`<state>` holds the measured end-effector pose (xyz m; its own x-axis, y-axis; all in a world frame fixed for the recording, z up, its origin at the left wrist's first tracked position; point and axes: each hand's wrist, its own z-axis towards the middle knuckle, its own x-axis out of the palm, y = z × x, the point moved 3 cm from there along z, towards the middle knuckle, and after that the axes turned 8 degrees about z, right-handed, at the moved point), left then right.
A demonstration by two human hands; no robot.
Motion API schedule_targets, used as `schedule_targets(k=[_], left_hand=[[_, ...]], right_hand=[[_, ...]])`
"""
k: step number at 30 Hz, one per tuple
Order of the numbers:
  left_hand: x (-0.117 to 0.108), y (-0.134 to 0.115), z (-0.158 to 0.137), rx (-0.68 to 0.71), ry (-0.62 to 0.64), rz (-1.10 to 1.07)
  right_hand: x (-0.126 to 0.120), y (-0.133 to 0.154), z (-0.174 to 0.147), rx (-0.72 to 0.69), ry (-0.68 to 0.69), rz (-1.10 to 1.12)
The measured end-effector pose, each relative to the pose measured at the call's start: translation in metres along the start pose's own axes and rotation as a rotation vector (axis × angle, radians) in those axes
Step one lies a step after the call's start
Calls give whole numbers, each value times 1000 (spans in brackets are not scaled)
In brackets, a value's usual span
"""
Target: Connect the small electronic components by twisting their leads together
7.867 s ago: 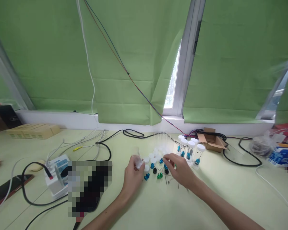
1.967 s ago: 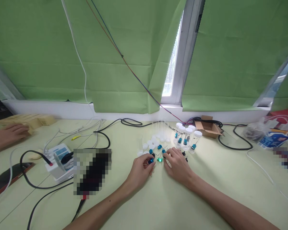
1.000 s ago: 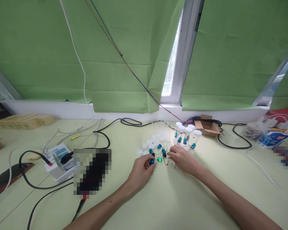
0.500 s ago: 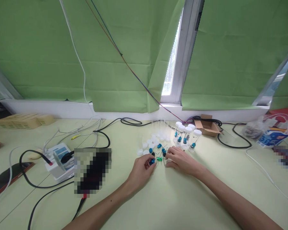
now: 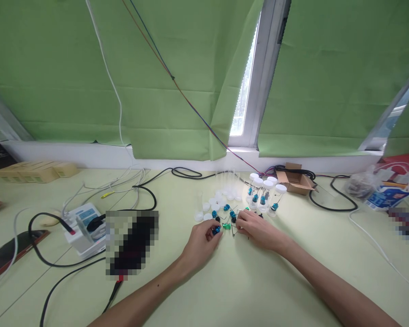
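Observation:
My left hand (image 5: 202,240) pinches a small blue metallic fitting (image 5: 216,230) between thumb and fingertips, just above the table. My right hand (image 5: 257,229) rests at the right of the loose parts with its fingers curled together; what they hold, if anything, is hidden. Between the hands lie a green metallic fitting (image 5: 226,226), a blue and black fitting (image 5: 232,215) and several thin bent metal pins (image 5: 233,230). Another blue piece (image 5: 226,207) and a black piece (image 5: 217,219) lie just behind. A bit of green shows beyond my right fingers.
Capped clear tubes (image 5: 267,195) holding blue parts stand behind my right hand. Empty clear tubes (image 5: 227,184) and white caps (image 5: 206,207) are at the back. An open cardboard box (image 5: 295,181), a white power strip (image 5: 85,227) and black cables (image 5: 150,188) lie around.
The fingers of my right hand have drawn together and shifted slightly, uncovering green and black bits behind the hand. My left hand keeps its pinch on the blue fitting.

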<state>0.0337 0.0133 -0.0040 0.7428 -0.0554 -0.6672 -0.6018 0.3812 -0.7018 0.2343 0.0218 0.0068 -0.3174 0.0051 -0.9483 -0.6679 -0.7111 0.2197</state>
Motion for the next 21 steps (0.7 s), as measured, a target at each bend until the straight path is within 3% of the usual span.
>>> schedule_targets(k=[21], left_hand=[[1, -1, 0, 12, 4, -15]], right_hand=[[0, 8, 0, -66, -15, -6]])
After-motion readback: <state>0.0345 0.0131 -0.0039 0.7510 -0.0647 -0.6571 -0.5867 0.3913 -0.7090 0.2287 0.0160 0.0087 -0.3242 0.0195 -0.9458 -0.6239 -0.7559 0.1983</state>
